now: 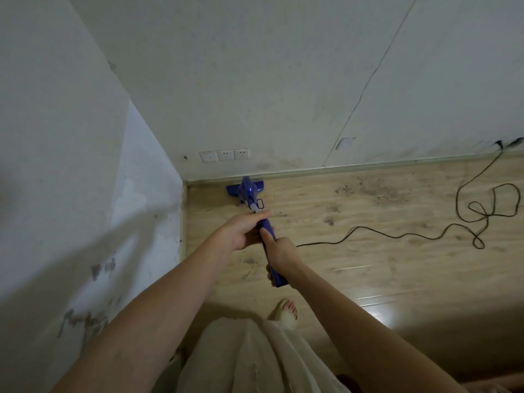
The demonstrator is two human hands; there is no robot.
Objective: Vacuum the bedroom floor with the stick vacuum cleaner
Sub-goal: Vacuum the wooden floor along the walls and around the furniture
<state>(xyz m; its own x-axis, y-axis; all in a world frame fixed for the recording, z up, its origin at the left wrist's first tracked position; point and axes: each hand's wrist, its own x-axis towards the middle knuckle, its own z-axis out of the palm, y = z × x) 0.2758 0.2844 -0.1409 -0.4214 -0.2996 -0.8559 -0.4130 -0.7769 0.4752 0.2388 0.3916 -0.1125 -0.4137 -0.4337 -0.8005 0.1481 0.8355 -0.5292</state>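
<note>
Gripping blue stick vacuum, both hands, corded

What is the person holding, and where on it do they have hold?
The blue stick vacuum cleaner: both hands grip its handle, the left hand higher up near the grey joint, the right hand lower down toward the end.

Head-worn view, steeply down toward floor corner.

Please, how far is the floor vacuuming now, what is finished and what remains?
Done: hard to judge; the boards near the foot look fairly clean. In hand: both hands, left hand and right hand, grip the blue vacuum, its head against the baseboard near the corner. Left: the dark dusty patch to the right, and the floor under the loose cord.
</note>
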